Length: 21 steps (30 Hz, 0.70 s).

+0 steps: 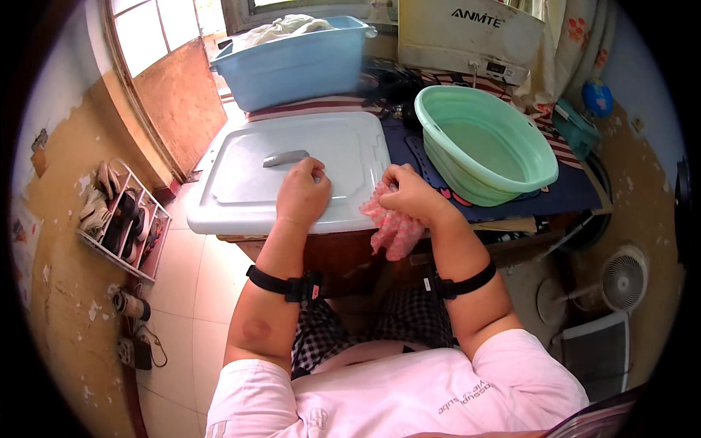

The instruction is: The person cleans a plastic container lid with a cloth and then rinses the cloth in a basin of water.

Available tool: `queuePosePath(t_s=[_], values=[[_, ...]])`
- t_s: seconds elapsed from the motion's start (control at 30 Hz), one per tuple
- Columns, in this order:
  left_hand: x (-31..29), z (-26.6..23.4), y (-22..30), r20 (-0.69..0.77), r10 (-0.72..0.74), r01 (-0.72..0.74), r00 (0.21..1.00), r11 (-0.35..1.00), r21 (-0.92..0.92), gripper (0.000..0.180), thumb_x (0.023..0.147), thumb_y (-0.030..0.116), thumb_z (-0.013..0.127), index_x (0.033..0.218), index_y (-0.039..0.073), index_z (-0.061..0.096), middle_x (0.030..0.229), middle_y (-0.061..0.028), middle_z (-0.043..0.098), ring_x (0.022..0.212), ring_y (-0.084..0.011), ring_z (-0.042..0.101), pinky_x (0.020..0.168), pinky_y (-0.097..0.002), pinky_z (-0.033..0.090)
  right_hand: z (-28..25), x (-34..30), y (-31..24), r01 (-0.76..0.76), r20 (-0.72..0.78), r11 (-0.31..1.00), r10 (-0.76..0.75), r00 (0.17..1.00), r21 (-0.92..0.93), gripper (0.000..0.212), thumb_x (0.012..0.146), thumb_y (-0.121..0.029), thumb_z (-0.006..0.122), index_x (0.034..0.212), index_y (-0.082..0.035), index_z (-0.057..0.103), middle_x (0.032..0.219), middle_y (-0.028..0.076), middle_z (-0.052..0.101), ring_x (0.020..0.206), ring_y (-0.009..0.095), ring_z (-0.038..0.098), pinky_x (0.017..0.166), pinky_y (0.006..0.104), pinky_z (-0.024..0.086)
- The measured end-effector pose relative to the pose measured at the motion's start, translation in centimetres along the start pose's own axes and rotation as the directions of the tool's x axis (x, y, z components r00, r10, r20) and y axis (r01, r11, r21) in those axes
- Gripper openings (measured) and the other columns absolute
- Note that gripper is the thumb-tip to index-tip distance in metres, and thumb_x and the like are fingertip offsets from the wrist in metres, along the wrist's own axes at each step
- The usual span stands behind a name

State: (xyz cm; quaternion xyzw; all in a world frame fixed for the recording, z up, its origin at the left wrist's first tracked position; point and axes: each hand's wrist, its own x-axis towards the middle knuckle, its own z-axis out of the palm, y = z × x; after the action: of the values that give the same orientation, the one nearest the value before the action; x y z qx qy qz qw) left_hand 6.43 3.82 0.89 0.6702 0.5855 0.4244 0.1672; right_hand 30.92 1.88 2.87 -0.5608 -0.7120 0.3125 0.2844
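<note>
Handling of a soft article at the front of a worktop (pixel 566 196), seen from above. We see the right hand (pixel 410 194) at the near right corner of a pale lid (pixel 241 175); its fingers are clenched on a pink patterned cloth (pixel 396 235), the article in hand, which hangs in loose folds below the grip and just beside the lid's rim. The left hand (pixel 304 193) lies over the near middle of the lid with its fingers curled, at one end of a grey strip (pixel 285 158); we cannot tell whether they grip the strip or merely touch it. We judge the present step to be the gathering or holding of the cloth by one hand alone, and a next move on it would call for the left fingers to come across and take a second hold, so that the folds can be spread. Among the containers, we note a blue tub (pixel 292 73) behind the lid, heaped to its rim with white cloth (pixel 285 29), and a green basin (pixel 467 175) at the right, whose own floor and walls show from above. We cannot see what, if anything, lies beneath the lid.
</note>
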Motion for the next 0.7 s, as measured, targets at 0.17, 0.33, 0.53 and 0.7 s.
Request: queuePosePath(t_s=[0.17,0.33,0.53,0.7], values=[[0.07,0.2,-0.11,-0.01,-0.002,0.002,1.0,1.0,0.009,0.027,0.087,0.016,0.061,0.109,0.004,0.069,0.105,-0.0144,0.072,0.102,-0.034,0.068,0.089,-0.0426,0.054,0.77,-0.08,-0.07,0.002,-0.042,0.995,-0.006,0.999,-0.104,0.043,0.075,-0.028,0.078,0.105,-0.001,0.064,0.122,0.022,0.051,0.109,0.036,0.059,0.095,0.039,0.052],[-0.01,0.13,0.08,0.011,0.005,-0.005,1.0,1.0,0.001,0.026,0.087,0.016,0.06,0.109,0.004,0.069,0.106,-0.0138,0.072,0.103,-0.0342,0.068,0.089,-0.0424,0.054,0.22,-0.18,0.14,0.01,-0.021,0.999,-0.011,1.0,-0.051,0.043,0.075,-0.028,0.079,0.106,-0.002,0.064,0.121,0.021,0.051,0.109,0.036,0.059,0.094,0.0388,0.052],[0.03,-0.24,0.1,0.0,-0.007,0.007,1.0,1.0,-0.001,0.026,0.087,0.016,0.061,0.109,0.004,0.069,0.106,-0.0143,0.072,0.103,-0.0348,0.068,0.089,-0.0425,0.054,0.15,-0.07,0.34,0.029,-0.035,0.998,-0.031,0.999,-0.055,0.043,0.075,-0.029,0.079,0.104,-0.002,0.063,0.121,0.021,0.052,0.107,0.036,0.059,0.093,0.0396,0.053],[-0.13,-0.07,0.6,-0.01,-0.01,0.01,1.0,1.0,0.012,0.026,0.087,0.017,0.061,0.108,0.003,0.069,0.106,-0.0149,0.072,0.103,-0.0351,0.068,0.089,-0.0427,0.054,0.55,-0.07,0.23,0.014,-0.042,0.996,-0.018,0.999,-0.086,0.044,0.074,-0.03,0.079,0.103,-0.002,0.063,0.12,0.022,0.053,0.104,0.036,0.06,0.094,0.04,0.053]])
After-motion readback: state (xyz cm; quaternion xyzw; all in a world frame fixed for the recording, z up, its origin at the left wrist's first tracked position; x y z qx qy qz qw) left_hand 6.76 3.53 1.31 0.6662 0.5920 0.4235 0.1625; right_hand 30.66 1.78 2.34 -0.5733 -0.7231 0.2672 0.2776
